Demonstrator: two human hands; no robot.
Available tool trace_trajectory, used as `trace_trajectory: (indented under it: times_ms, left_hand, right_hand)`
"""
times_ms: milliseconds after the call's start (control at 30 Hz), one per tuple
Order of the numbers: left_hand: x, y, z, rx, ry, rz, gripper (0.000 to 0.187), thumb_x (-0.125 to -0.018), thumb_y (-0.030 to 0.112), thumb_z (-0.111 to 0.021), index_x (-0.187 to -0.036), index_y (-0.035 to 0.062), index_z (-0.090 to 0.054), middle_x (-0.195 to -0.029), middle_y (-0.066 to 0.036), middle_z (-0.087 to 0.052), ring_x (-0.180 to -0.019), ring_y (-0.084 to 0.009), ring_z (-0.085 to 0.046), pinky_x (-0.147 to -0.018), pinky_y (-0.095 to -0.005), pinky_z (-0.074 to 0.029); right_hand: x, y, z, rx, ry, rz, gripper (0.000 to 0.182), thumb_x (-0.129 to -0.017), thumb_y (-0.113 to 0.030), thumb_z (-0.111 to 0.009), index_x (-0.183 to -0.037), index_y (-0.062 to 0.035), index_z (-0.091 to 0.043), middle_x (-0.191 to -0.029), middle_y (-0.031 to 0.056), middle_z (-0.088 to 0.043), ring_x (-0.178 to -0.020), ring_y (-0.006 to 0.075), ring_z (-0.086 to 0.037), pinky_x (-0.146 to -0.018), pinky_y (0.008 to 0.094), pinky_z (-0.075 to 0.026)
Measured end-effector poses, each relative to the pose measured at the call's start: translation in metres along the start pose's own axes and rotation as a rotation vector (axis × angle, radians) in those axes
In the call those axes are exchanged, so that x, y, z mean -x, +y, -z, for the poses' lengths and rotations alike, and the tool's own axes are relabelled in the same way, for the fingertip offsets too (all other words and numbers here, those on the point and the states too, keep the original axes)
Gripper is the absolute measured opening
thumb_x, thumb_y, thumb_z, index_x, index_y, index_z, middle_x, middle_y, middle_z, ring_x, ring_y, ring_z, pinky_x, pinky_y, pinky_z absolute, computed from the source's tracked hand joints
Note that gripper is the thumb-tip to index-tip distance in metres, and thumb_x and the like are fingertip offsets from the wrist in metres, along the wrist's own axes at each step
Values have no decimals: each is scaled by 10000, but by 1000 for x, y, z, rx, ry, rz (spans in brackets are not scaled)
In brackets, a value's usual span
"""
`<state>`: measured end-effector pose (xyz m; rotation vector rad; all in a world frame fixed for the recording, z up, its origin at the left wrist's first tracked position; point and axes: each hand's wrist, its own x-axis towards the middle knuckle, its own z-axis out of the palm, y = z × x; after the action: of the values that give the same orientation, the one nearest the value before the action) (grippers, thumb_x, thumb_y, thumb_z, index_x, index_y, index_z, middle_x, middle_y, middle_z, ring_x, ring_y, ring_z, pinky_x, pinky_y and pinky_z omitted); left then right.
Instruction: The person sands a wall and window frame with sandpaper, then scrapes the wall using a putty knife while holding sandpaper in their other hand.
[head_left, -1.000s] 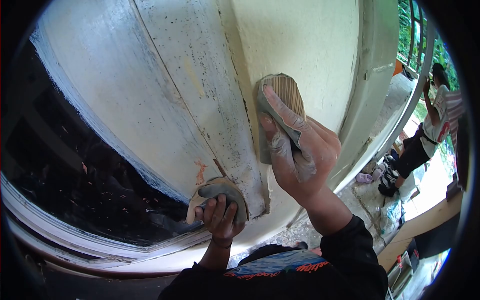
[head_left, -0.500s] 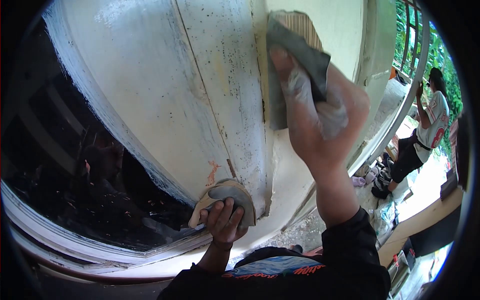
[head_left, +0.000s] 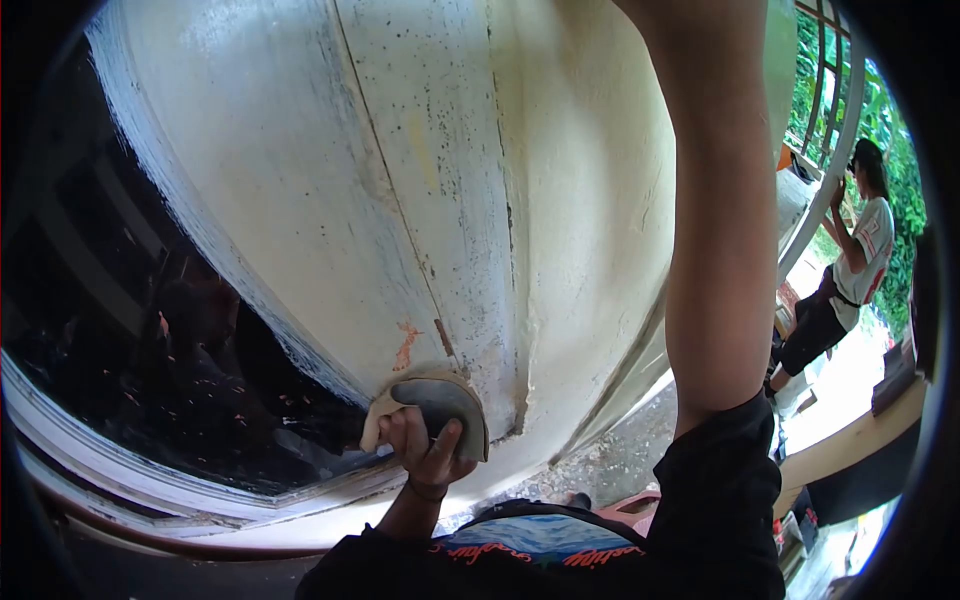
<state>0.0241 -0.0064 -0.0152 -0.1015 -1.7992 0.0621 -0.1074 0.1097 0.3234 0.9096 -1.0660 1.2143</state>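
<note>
My left hand [head_left: 425, 447] is closed on a curved piece of sandpaper [head_left: 442, 395], grey on the inner face and tan along the edge. It rests against the lower part of the pale painted wooden frame [head_left: 300, 220], beside the dark glass [head_left: 110, 260]. My right forearm [head_left: 722, 250] stretches up past the top edge of the view, so my right hand is out of sight. The frame has a long dark seam, worn white paint and dark specks.
A pale wall [head_left: 590, 190] curves away right of the frame. Farther right, a person in a white shirt [head_left: 868, 255] stands by a metal grille [head_left: 825, 85] with greenery behind. Rough ground [head_left: 625, 450] shows below, and a wooden board [head_left: 850, 440] lies at lower right.
My right hand, which held a grey sheet of sandpaper against the wall, has moved up out of view. My left hand keeps its hold, and the view has shifted slightly.
</note>
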Motion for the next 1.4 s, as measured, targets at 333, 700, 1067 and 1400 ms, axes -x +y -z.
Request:
trace_trajectory:
  times_ms: [333,700,1067,1400]
  left_hand:
    - [5,7,-6,-226,-87,112,492,-827,310,-482,-1266,94,-428,-1309,-389,-237,-1249,-525,-188,-1008,-583,-127]
    - [-6,16,-24,-289,24,243,566,-865,447,-375,-1273,60,-432,-1362,-317,-231,-1307,-445,-117,-1032,-537,-70]
    - [-23,56,-33,-267,52,409,505,-938,303,-323,-1313,-36,-318,-1412,-269,-141,-1300,-457,-103,-1033,-524,-92]
    - [-144,52,-45,-455,201,252,708,-912,461,-345,-1316,-108,-227,-1384,-270,-223,-1301,-412,-168,-1057,-478,-72]
  right_hand:
    - [32,13,12,-81,-71,-46,238,-847,-125,-544,-645,-8,-592,-486,37,-493,-457,92,-417,-444,275,-335]
    - [152,69,86,-37,-304,-110,397,-696,13,-548,-1092,40,-557,-622,119,-600,-471,155,-546,-449,226,-404]
    - [366,41,206,-46,-864,-665,661,-587,14,-612,-1232,-61,-490,-608,127,-570,-520,284,-561,-492,352,-452]
    - [360,47,226,-62,-975,-735,624,-678,-43,-580,-1277,-166,-452,-630,131,-586,-552,302,-579,-513,381,-451]
